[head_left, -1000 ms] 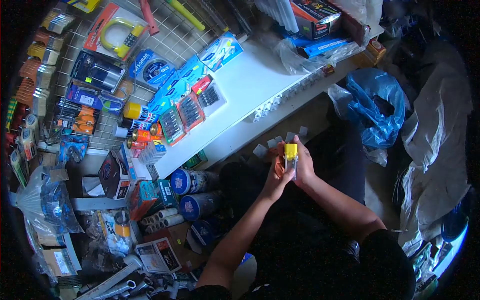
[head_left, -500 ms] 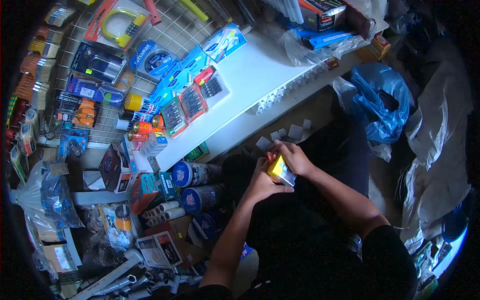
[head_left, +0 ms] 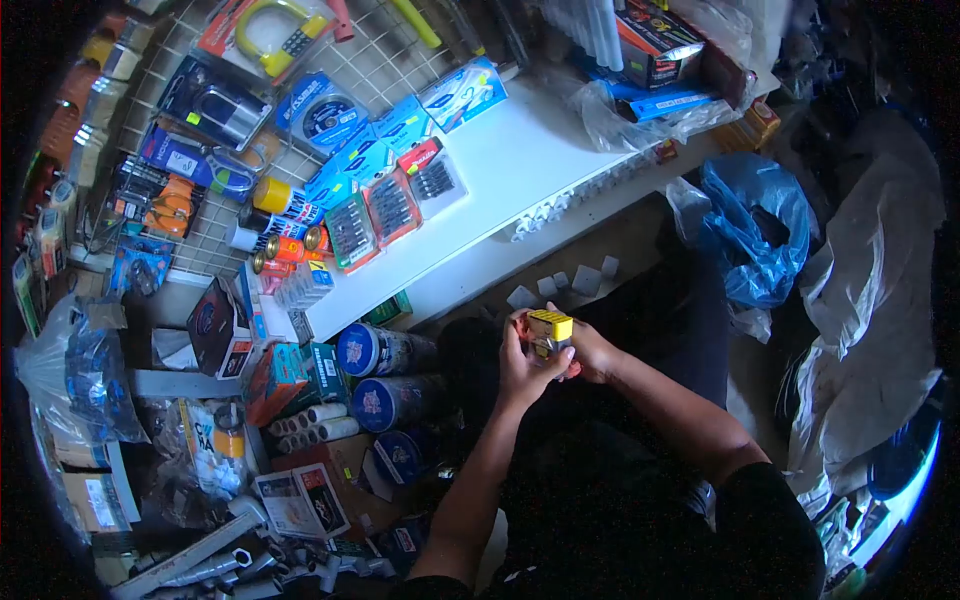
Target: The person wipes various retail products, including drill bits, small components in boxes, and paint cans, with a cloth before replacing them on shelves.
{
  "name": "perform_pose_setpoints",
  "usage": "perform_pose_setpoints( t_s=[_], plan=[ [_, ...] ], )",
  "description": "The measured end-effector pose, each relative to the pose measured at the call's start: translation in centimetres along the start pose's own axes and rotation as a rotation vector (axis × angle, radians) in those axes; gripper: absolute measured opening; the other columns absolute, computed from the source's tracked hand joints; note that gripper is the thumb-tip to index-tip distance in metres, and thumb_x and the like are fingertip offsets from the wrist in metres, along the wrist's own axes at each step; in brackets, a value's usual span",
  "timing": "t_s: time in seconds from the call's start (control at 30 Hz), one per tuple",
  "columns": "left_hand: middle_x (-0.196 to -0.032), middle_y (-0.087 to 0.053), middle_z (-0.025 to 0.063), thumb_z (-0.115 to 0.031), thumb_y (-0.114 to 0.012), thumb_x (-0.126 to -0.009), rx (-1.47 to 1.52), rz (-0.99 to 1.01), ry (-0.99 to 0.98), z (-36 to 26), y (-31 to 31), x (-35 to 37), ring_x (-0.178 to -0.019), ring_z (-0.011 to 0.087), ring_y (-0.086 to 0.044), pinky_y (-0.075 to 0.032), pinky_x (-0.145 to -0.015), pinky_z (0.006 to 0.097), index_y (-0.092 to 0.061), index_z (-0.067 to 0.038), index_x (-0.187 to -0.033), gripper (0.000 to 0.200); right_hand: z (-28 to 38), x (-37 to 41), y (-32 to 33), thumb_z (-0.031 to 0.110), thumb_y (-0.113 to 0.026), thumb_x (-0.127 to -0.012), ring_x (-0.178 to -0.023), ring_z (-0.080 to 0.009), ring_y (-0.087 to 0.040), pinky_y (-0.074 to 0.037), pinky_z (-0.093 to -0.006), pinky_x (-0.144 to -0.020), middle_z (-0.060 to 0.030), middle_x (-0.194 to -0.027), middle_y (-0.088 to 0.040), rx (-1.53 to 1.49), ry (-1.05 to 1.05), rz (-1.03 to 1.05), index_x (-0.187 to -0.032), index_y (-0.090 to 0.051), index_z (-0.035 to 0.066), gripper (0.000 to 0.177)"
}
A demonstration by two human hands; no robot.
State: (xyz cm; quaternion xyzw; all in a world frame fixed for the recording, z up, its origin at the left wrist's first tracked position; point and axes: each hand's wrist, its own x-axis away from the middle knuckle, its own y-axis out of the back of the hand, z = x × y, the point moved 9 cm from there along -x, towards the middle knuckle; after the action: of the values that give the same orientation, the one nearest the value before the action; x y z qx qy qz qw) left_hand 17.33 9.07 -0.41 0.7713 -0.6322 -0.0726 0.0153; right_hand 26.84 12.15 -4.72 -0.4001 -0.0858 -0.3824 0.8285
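Between my two hands is a small box-shaped pack (head_left: 551, 327) with a yellow top and a clear or dark printed side; its contents cannot be made out. My left hand (head_left: 521, 374) grips it from the left, the thumb pressed along its lower edge. My right hand (head_left: 594, 352) is closed about its right side, and most of those fingers are hidden behind the pack. Some red shows at the fingers of both hands. Just beyond them, several small pale square pieces (head_left: 587, 280) lie below the white shelf.
A white shelf (head_left: 500, 165) carries blister packs of bits (head_left: 392, 205), blue boxes (head_left: 462, 93) and cans. Round blue-lidded tubs (head_left: 358, 349) stand left of my hands. A blue plastic bag (head_left: 757, 230) lies to the right. Metal pipes (head_left: 215, 568) fill the lower left.
The pack has been turned in my hands, so its yellow top now faces up. Both hands have dropped slightly, and my right hand has moved from above the pack to its right side.
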Motion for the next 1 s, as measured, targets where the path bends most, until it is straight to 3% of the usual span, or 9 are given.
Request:
perform_pose_setpoints(
  t_s=[0.13, 0.17, 0.27, 0.43, 0.57, 0.6, 0.67, 0.87, 1.0],
  plan=[
    [-0.117, -0.055, 0.0129, -0.023, -0.089, -0.075, -0.142, -0.205, -0.098, -0.7, 1.5, 0.7, -0.108, 0.0219, -0.057, -0.048, -0.096, 0.0372, -0.047, 0.000, -0.129, 0.072, -0.5, 0.9, -0.2, 0.063, -0.033, -0.105, -0.043, -0.0146, -0.056, -0.048, -0.0251, -0.041, -0.0078, -0.065, -0.062, 0.080, -0.252, -0.060, -0.111, -0.061, 0.001, 0.068],
    [-0.119, -0.053, 0.0147, -0.024, -0.089, -0.075, 0.004, -0.234, -0.043, 0.2, 1.8, 0.9, -0.111, 0.0257, -0.055, -0.047, -0.096, 0.0395, -0.048, 0.000, -0.130, 0.073, -0.9, 0.3, -0.3, 0.062, -0.031, -0.105, -0.047, -0.0170, -0.061, -0.054, -0.0274, -0.045, -0.0096, -0.066, -0.063, 0.044, -0.233, 0.063, -0.115, -0.059, 0.000, 0.068],
    [-0.122, -0.051, 0.0170, -0.025, -0.089, -0.075, -0.499, -0.301, -0.303, -3.4, 2.3, 1.2, -0.116, 0.0305, -0.053, -0.045, -0.099, 0.0418, -0.048, 0.000, -0.133, 0.076, -1.4, 0.7, -1.2, 0.058, -0.032, -0.106, -0.051, -0.0232, -0.066, -0.059, -0.0322, -0.052, -0.0126, -0.067, -0.066, -0.061, -0.252, 0.141, -0.111, -0.059, -0.004, 0.067],
    [-0.114, -0.054, 0.0149, -0.021, -0.085, -0.081, -0.366, -0.322, -0.217, -2.7, 4.2, 1.3, -0.110, 0.0288, -0.056, -0.046, -0.095, 0.0405, -0.055, 0.002, -0.128, 0.061, -2.7, -0.3, -1.6, 0.028, -0.031, -0.111, -0.087, -0.0246, -0.072, -0.063, -0.0365, -0.077, -0.0165, -0.103, -0.069, -0.328, -0.166, 0.160, -0.125, -0.052, -0.001, 0.039],
    [-0.107, -0.060, 0.0113, -0.018, -0.086, -0.080, -0.175, -0.137, -0.206, -2.4, 2.5, 1.4, -0.103, 0.0256, -0.062, -0.049, -0.091, 0.0387, -0.057, 0.002, -0.127, 0.059, -1.8, -0.7, -2.0, 0.027, -0.030, -0.110, -0.101, -0.0255, -0.069, -0.058, -0.0381, -0.092, -0.0184, -0.113, -0.065, -0.530, -0.073, 0.066, -0.129, -0.049, 0.000, 0.038],
    [-0.115, -0.062, 0.0138, -0.015, -0.087, -0.078, -0.247, -0.119, -0.236, -3.6, 1.9, 1.5, -0.106, 0.0284, -0.063, -0.050, -0.093, 0.0398, -0.057, 0.002, -0.127, 0.060, -1.3, -0.1, -2.6, 0.027, -0.032, -0.110, -0.109, -0.0260, -0.066, -0.056, -0.0406, -0.097, -0.0180, -0.122, -0.062, -0.562, -0.062, 0.196, -0.134, -0.047, 0.000, 0.039],
    [-0.122, -0.062, 0.0169, -0.014, -0.088, -0.075, -0.421, -0.135, -0.332, -5.7, 1.8, 1.5, -0.113, 0.0319, -0.061, -0.049, -0.096, 0.0419, -0.056, 0.002, -0.128, 0.064, -2.2, -0.4, -2.2, 0.024, -0.036, -0.110, -0.110, -0.0251, -0.066, -0.056, -0.0401, -0.098, -0.0153, -0.128, -0.060, -0.608, -0.066, 0.083, -0.138, -0.047, 0.000, 0.039],
    [-0.115, -0.053, 0.0169, -0.002, -0.086, -0.072, -0.768, -0.277, -0.390, -6.2, 2.6, 1.7, -0.108, 0.0311, -0.059, -0.050, -0.092, 0.0411, -0.049, 0.003, -0.141, 0.079, -1.2, -1.5, 0.6, 0.017, -0.039, -0.109, -0.117, -0.0190, -0.063, -0.053, -0.0352, -0.100, -0.0137, -0.131, -0.061, -0.019, 0.332, -0.006, -0.138, -0.052, -0.001, 0.036],
    [-0.113, -0.049, 0.0186, -0.004, -0.084, -0.068, -0.678, -0.196, -0.289, -5.1, 3.7, 0.4, -0.102, 0.0348, -0.057, -0.049, -0.090, 0.0434, -0.047, 0.001, -0.144, 0.085, 3.3, 2.3, -1.4, 0.008, -0.044, -0.106, -0.134, -0.0250, -0.052, -0.046, -0.0355, -0.108, -0.0185, -0.145, -0.053, 0.345, 0.664, -0.136, -0.148, -0.043, -0.004, 0.043]
  ],
)
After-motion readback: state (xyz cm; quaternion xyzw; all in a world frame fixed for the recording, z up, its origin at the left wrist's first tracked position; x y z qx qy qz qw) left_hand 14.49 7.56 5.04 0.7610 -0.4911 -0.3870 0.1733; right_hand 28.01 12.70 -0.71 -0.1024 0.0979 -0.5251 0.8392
